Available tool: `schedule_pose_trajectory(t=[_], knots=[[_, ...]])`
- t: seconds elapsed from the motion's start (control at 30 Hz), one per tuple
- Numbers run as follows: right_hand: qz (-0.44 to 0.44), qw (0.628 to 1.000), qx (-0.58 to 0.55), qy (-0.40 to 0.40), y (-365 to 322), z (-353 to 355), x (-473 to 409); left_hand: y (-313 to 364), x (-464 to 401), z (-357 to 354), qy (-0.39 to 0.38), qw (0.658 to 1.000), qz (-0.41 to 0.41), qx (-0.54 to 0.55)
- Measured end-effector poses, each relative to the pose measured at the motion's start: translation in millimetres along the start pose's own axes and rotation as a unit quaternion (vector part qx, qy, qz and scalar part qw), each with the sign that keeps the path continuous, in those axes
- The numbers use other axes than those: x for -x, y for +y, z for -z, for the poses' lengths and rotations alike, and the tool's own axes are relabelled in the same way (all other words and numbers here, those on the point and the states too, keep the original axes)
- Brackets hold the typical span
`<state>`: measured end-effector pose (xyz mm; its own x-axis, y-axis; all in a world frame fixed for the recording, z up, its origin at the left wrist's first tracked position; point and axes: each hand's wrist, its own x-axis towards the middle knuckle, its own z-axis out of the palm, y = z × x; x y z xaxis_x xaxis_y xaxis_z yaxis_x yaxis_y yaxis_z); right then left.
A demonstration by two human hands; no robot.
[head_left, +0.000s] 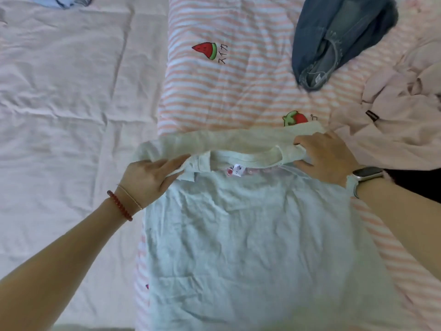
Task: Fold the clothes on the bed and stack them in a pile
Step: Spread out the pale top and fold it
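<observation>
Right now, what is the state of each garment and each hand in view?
Pale green T-shirt: spread flat, neck label showing, not yet folded.
Left hand: grips the shirt's shoulder.
Right hand: grips the other shoulder.
Jeans: crumpled, unfolded.
Pink garment: crumpled, unfolded.

Home bedroom; fruit-print striped quilt [238, 91]

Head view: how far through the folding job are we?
Early. Done: no folded pile is in view. In hand: the pale T-shirt lies spread on the striped quilt, with the left hand and right hand gripping it near the collar, apparently starting its fold. Left: the jeans and the pink garment lie crumpled, and a blue item at the top edge is mostly cut off.
</observation>
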<state>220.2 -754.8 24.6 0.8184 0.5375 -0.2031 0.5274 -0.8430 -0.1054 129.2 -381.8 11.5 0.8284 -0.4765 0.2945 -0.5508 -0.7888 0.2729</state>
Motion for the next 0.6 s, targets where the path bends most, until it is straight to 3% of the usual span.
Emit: schedule_pose_trajectory(t=[0.23, 0.33, 0.4, 0.5, 0.57, 0.6], knots=[[0.039, 0.997, 0.003, 0.059, -22, -27, 96, 63, 67, -4, -0.103, 0.993, -0.051, 0.029], [0.025, 0.998, 0.033, 0.036, -23, -42, 122, 73, 73, -9, -0.213, 0.975, -0.062, 0.022], [0.028, 0.999, 0.037, -0.015, -21, -47, 135, 80, 73, -8, -0.333, 0.938, -0.082, -0.048], [0.079, 0.995, 0.042, -0.045, -14, -48, 151, 96, 72, -11, -0.54, 0.835, -0.038, -0.099], [0.105, 0.992, 0.051, -0.054, -10, -45, 155, 102, 62, -7, -0.576, 0.813, -0.006, -0.085], [0.109, 0.992, 0.051, -0.046, -9, -42, 156, 102, 57, -4, -0.565, 0.823, 0.013, -0.059]])
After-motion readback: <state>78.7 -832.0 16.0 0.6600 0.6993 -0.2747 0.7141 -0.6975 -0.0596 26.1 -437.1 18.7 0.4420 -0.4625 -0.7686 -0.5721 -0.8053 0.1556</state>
